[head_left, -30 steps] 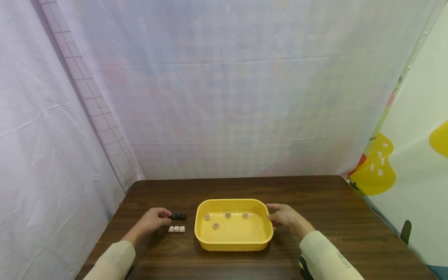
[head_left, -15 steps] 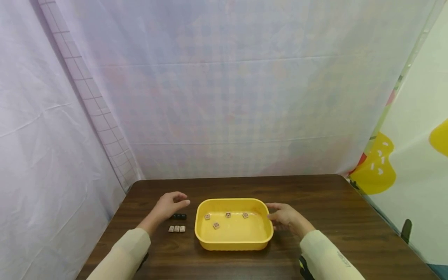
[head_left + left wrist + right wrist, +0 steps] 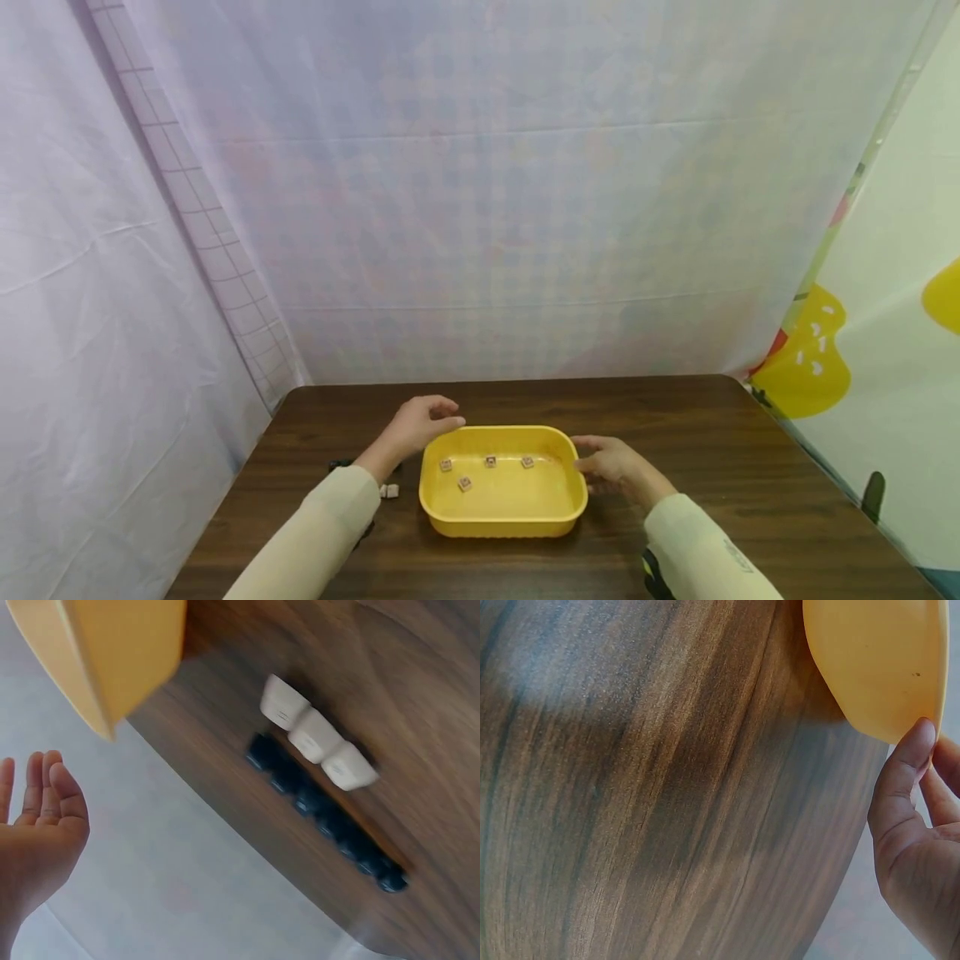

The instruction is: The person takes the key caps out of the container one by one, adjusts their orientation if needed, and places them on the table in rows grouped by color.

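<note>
A yellow plastic basin (image 3: 502,528) stands on the table with several small beige keycaps (image 3: 465,483) lying apart on its floor. My right hand (image 3: 611,468) holds the basin's right side; the right wrist view shows the thumb (image 3: 911,754) against the wall and other fingers behind it. Above the basin's far left corner is my left hand (image 3: 422,423), fingers loosely bent, nothing visible in it. Left of the basin, the left wrist view has three white keycaps (image 3: 315,736) in a row alongside a longer row of black keycaps (image 3: 324,814). My left forearm partly covers both rows in the head view.
The dark wood-grain table (image 3: 720,467) has its far edge near a pale curtain (image 3: 495,208). A white curtain (image 3: 97,292) hangs at the left, and a printed cloth (image 3: 885,400) with yellow shapes hangs at the right.
My left hand has left the end of the black row, risen, and moved right to the basin's far left corner. The right hand stays on the basin.
</note>
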`<action>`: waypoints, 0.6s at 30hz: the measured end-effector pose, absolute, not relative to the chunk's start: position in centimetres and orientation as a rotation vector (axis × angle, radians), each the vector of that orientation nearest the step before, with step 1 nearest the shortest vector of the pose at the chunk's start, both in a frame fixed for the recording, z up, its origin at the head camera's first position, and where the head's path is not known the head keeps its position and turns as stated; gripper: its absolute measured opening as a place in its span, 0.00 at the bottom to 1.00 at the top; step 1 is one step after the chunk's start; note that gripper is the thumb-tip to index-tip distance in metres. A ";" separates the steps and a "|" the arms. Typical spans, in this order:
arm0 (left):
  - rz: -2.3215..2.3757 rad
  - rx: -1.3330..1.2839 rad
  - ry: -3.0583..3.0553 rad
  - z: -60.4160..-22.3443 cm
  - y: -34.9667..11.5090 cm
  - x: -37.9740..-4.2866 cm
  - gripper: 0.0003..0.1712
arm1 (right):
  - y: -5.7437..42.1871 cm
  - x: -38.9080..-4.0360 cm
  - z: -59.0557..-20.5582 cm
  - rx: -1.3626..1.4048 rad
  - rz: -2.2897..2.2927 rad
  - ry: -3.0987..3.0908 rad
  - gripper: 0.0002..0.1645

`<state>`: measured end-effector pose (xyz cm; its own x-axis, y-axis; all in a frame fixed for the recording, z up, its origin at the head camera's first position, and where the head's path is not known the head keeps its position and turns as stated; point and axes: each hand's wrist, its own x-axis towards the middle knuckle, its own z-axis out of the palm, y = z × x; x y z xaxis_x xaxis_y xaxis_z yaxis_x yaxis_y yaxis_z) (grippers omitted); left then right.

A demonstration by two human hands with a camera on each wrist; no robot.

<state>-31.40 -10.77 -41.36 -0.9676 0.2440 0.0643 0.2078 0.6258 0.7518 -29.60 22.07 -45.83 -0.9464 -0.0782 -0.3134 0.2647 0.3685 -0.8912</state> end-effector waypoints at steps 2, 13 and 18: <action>1.277 0.400 2.787 -41.3 -9.8 -31.4 0.23 | 22.1 -29.6 -45.8 0.164 -1.602 2.330 0.31; 1.188 0.465 2.768 -41.9 -6.2 -31.6 0.22 | 22.0 -29.4 -45.5 0.178 -1.605 2.329 0.31; 1.094 0.537 2.764 -41.6 -4.7 -31.8 0.21 | 22.0 -29.4 -45.5 0.163 -1.604 2.332 0.31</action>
<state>-31.84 -4.74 -41.60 -0.9297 0.3679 0.0177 0.2803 0.6755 0.6820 -29.36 21.96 -45.52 -0.9471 -0.0780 -0.3114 0.2629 0.3682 -0.8918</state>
